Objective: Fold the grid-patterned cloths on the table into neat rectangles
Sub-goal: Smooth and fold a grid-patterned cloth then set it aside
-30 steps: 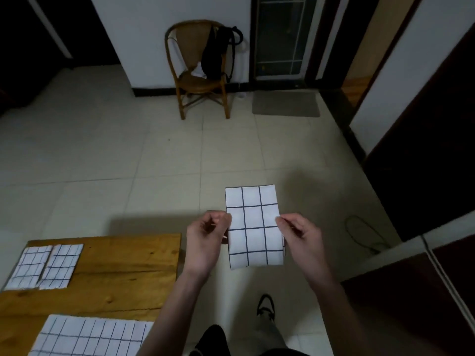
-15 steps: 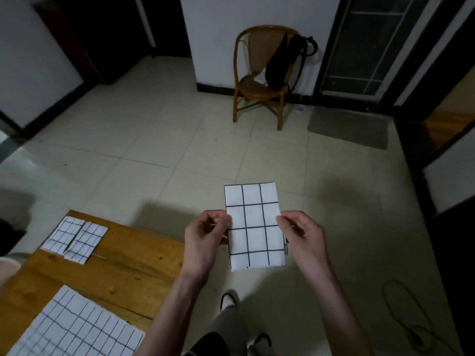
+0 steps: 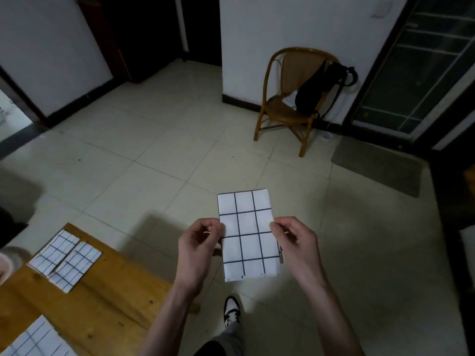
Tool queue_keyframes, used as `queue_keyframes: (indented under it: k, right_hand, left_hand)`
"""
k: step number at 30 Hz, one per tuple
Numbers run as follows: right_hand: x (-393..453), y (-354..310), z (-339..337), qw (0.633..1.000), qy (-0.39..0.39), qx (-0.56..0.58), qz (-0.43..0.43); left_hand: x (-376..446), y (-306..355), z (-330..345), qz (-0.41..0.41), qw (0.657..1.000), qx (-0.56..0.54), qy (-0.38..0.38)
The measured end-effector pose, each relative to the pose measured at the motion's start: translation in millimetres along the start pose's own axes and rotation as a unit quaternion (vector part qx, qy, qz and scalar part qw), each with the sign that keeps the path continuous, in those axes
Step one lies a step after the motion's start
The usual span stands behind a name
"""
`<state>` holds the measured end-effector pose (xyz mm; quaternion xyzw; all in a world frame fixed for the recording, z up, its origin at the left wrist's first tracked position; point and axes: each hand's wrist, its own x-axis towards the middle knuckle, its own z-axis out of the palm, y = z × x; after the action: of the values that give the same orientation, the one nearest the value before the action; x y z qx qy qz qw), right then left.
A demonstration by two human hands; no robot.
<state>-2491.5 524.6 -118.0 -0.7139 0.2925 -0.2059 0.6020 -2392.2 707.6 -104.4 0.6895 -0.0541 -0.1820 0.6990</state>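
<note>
While both bare forearms reach forward over the pale tiled floor [image 3: 159, 150], the left hand [image 3: 198, 249] and right hand [image 3: 295, 242] pinch opposite long edges of a folded white cloth with a dark grid [image 3: 248, 235], fingers curled, holding it upright in the air. At eight o'clock, two folded grid cloths [image 3: 65, 260] lie side by side on the wooden table [image 3: 102, 304]; a flat grid cloth [image 3: 33, 340] sits at its near corner.
</note>
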Motion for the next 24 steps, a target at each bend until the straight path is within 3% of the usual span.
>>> queue_keyframes:
  k: [11,24]
  right_hand:
    - [147,-37,71,0.999,-0.024,-0.020,-0.037]
    - [282,-75,188,0.979,-0.195,-0.022,-0.062]
  left_hand:
    - [145,31,-6,0.020,0.997,-0.016,0.068]
    - [255,44,-59,0.029,0.971,-0.053,0.230]
